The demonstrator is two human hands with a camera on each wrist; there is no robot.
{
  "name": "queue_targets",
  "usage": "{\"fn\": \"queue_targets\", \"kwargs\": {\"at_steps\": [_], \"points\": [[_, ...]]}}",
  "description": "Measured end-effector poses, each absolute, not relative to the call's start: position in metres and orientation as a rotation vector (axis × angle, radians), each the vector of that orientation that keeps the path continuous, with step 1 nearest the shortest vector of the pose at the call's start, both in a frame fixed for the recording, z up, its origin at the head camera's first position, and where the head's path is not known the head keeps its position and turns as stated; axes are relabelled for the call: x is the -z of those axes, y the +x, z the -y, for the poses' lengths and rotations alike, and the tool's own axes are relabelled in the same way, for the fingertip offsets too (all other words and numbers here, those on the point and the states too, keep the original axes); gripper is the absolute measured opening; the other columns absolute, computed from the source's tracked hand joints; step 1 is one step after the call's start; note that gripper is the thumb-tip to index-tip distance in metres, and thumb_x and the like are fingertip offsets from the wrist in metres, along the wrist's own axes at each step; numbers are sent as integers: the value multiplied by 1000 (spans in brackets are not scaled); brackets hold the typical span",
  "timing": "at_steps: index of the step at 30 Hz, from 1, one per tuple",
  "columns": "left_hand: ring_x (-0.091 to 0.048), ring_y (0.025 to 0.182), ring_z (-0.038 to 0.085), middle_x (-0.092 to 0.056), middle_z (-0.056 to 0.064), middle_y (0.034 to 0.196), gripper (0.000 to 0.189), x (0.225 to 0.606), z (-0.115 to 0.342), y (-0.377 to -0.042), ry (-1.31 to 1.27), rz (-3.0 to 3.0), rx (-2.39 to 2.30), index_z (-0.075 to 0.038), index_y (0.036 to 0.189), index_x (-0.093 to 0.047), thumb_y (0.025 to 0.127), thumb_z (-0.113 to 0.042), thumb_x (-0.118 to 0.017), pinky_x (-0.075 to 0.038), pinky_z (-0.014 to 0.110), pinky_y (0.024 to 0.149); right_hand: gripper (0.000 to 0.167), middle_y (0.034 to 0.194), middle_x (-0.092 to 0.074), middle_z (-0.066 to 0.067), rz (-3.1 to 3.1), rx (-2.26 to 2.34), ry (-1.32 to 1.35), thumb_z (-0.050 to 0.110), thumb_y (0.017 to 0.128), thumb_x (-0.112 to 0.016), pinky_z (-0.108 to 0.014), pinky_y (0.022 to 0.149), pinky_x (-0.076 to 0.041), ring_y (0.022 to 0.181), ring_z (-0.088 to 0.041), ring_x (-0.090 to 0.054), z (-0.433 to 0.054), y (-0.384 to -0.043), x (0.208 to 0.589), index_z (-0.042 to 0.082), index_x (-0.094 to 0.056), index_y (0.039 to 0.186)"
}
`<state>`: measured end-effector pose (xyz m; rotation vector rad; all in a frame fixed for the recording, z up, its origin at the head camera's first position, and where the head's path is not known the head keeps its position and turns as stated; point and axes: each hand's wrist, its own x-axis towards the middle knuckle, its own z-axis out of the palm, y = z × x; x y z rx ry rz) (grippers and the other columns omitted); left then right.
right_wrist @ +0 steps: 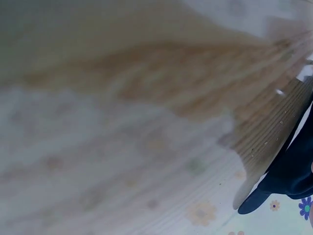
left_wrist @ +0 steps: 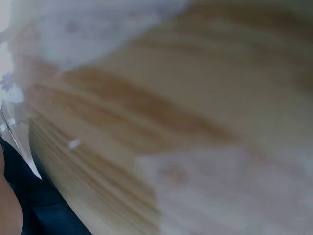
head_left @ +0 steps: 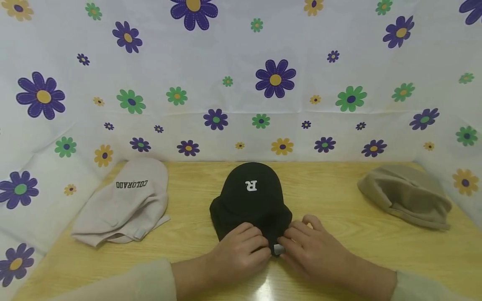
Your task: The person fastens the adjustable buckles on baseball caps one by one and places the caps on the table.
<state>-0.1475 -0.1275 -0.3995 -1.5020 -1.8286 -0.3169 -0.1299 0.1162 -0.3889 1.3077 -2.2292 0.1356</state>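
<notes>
A black cap (head_left: 251, 205) with a white letter R lies in the middle of the wooden table, its strap end toward me. A small silver buckle (head_left: 278, 249) shows on the strap between my hands. My left hand (head_left: 242, 253) grips the cap's near edge just left of the buckle, fingers curled over the fabric. On the other side, my right hand (head_left: 314, 248) pinches the strap end beside the buckle. Part of the dark cap (left_wrist: 46, 205) fills the lower left corner of the left wrist view. The right wrist view has the cap (right_wrist: 288, 171) at its right edge.
To the left lies a pale pink cap (head_left: 141, 198) lettered COLORADO, with its own strap buckle. A tan cap (head_left: 408, 196) rests at the right. Behind the table (head_left: 320, 188) hangs a white cloth (head_left: 233, 46) printed with flowers.
</notes>
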Motion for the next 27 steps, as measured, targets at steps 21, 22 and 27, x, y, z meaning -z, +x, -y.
{"fn": "queue_targets", "kwargs": {"at_steps": [21,22,27], "points": [[-58,79,12,-66,-5,85,21,398,125,-148,-1531,1804,201,-14,82,-68,98,-11,-55,-47,26,77,39,93,-63,1,2106,34,1326,34,107,-37,-39,80,-38,87,-18,-52,-112,-134,396,10,-67,100],[-58,79,12,-66,-5,85,21,398,125,-148,-1535,1791,204,-14,82,-68,98,-10,-54,-46,25,76,39,93,-63,2,2106,33,1321,34,107,-36,-39,80,-38,86,-18,-52,-112,-133,396,10,-66,99],[-57,77,11,-65,-5,84,20,398,124,-149,-1527,1745,230,-14,80,-67,95,-9,-57,-46,25,75,39,91,-63,1,2102,-3,1317,33,107,-37,-39,80,-40,86,-18,-52,-111,-132,397,11,-67,98]]}}
